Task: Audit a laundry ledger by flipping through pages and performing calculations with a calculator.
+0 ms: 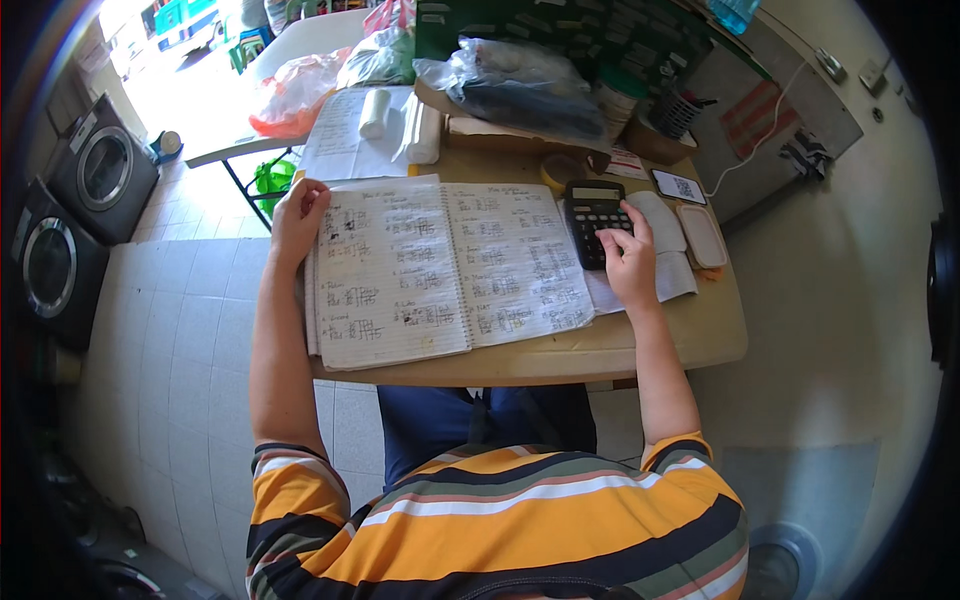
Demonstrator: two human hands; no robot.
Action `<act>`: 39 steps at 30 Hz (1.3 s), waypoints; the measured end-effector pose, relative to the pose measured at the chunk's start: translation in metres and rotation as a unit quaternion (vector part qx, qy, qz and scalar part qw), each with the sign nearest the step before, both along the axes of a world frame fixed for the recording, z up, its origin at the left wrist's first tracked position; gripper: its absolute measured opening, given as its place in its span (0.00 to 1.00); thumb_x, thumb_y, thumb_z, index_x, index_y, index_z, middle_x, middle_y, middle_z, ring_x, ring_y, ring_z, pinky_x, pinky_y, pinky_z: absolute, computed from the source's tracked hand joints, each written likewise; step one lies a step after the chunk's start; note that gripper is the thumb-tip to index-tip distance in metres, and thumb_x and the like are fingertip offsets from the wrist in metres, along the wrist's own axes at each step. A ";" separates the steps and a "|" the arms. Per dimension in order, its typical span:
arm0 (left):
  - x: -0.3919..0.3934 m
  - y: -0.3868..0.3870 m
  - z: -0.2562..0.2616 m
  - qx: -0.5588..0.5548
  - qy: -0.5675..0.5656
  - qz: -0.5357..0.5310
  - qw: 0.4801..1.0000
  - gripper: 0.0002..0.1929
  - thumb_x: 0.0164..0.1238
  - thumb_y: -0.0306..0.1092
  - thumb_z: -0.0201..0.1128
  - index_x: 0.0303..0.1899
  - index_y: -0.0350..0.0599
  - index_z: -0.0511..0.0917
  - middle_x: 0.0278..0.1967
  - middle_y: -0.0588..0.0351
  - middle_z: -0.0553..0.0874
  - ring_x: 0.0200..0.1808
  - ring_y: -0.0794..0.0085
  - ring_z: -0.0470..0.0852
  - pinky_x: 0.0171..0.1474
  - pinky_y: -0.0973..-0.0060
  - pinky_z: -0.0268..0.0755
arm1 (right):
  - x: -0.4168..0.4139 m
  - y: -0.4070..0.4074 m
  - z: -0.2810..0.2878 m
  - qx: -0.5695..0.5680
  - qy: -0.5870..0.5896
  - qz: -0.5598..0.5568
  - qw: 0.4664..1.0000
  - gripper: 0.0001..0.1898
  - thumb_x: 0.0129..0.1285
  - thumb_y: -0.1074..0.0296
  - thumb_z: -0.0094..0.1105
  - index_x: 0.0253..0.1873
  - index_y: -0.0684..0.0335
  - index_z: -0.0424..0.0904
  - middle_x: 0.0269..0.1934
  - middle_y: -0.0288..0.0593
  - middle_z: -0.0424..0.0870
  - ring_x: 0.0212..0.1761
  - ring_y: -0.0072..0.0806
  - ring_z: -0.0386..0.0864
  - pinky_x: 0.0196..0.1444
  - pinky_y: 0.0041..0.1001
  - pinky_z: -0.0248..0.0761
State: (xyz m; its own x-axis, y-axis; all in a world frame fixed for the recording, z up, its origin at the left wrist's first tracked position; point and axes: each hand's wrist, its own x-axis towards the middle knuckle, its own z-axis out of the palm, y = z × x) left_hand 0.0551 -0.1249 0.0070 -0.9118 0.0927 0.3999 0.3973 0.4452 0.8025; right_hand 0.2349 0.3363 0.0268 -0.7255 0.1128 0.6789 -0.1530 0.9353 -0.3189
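Note:
An open spiral notebook (390, 292) with handwritten pages lies near the front edge of the table (487, 369). My left hand (298, 217) rests at the notebook's upper left corner, fingers curled; whether it pinches a page is unclear. To the right, a black calculator (594, 225) partly overlaps the right page's edge. My right hand (631, 251) is over the calculator's right side, thumb and forefinger apart and touching or just above its keys. Under and beside the calculator lie papers (675, 274).
A phone (677, 186) showing a printed-style code and a pale lidded case (702, 236) lie at the right. Behind the notebook are a roll of tape (562, 171), a cardboard box (502, 135) with plastic-wrapped items, a white roll (374, 114) and a pen holder (675, 114).

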 end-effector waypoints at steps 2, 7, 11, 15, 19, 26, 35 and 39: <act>0.000 0.000 0.000 -0.002 -0.011 0.002 1.000 0.06 0.70 0.32 0.65 0.41 0.40 0.81 0.26 0.66 0.77 0.28 0.84 0.70 0.32 0.82 0.65 | 0.003 0.004 -0.003 -0.040 -0.027 0.019 0.999 0.07 0.64 0.69 0.66 0.37 0.67 0.88 0.61 0.60 0.77 0.59 0.53 0.77 0.58 0.39 0.71; 0.001 -0.003 -0.001 -0.009 -0.006 0.003 1.000 0.06 0.71 0.32 0.64 0.41 0.40 0.80 0.26 0.66 0.76 0.28 0.84 0.69 0.33 0.81 0.65 | 0.016 0.014 0.003 -0.150 -0.050 -0.037 0.987 0.09 0.69 0.70 0.61 0.41 0.69 0.88 0.61 0.58 0.78 0.56 0.42 0.81 0.52 0.32 0.75; 0.001 0.002 0.002 -0.006 -0.005 -0.003 1.000 0.06 0.70 0.32 0.64 0.41 0.40 0.80 0.26 0.66 0.76 0.27 0.83 0.69 0.33 0.81 0.65 | 0.028 0.031 -0.015 -0.067 -0.051 -0.016 0.996 0.09 0.70 0.72 0.60 0.39 0.72 0.84 0.59 0.57 0.79 0.46 0.36 0.84 0.45 0.29 0.76; 0.000 -0.002 -0.001 -0.006 -0.005 0.006 1.000 0.07 0.70 0.33 0.65 0.41 0.40 0.80 0.26 0.66 0.76 0.27 0.83 0.69 0.32 0.81 0.65 | 0.029 0.024 -0.001 -0.127 -0.003 -0.033 0.991 0.08 0.67 0.73 0.61 0.37 0.73 0.82 0.57 0.63 0.80 0.50 0.48 0.83 0.45 0.34 0.77; 0.001 -0.001 0.000 -0.016 -0.004 0.017 1.000 0.07 0.70 0.33 0.65 0.41 0.40 0.81 0.26 0.66 0.77 0.27 0.84 0.69 0.32 0.81 0.65 | 0.032 0.027 -0.015 -0.116 -0.060 -0.044 0.990 0.10 0.67 0.71 0.63 0.35 0.74 0.81 0.59 0.62 0.78 0.46 0.47 0.84 0.44 0.33 0.77; -0.002 -0.003 -0.005 -0.013 -0.001 0.012 1.000 0.07 0.70 0.33 0.65 0.41 0.40 0.81 0.25 0.66 0.77 0.27 0.84 0.69 0.31 0.81 0.64 | 0.033 0.030 -0.013 -0.130 0.000 -0.040 0.991 0.08 0.70 0.70 0.59 0.41 0.70 0.80 0.59 0.59 0.78 0.49 0.42 0.83 0.44 0.29 0.77; -0.001 0.000 -0.001 -0.011 0.003 0.010 1.000 0.07 0.70 0.33 0.65 0.41 0.39 0.81 0.25 0.66 0.76 0.27 0.84 0.69 0.31 0.81 0.64 | 0.034 0.026 -0.011 -0.070 -0.005 -0.026 0.997 0.12 0.71 0.69 0.59 0.34 0.73 0.79 0.59 0.62 0.77 0.44 0.42 0.83 0.43 0.31 0.76; -0.001 -0.001 -0.003 0.006 -0.010 0.009 1.000 0.07 0.70 0.33 0.65 0.41 0.39 0.81 0.25 0.66 0.76 0.27 0.84 0.69 0.31 0.81 0.64 | 0.034 0.014 0.001 -0.145 -0.069 -0.045 0.986 0.12 0.70 0.70 0.59 0.33 0.73 0.78 0.59 0.63 0.76 0.47 0.48 0.83 0.45 0.34 0.76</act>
State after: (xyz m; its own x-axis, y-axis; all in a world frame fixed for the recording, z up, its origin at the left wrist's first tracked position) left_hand 0.0546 -0.1260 0.0040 -0.9211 0.0724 0.3825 0.3733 0.4429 0.8151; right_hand 0.2687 0.3506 0.0281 -0.7874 0.3559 0.5034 -0.0097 0.8093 -0.5873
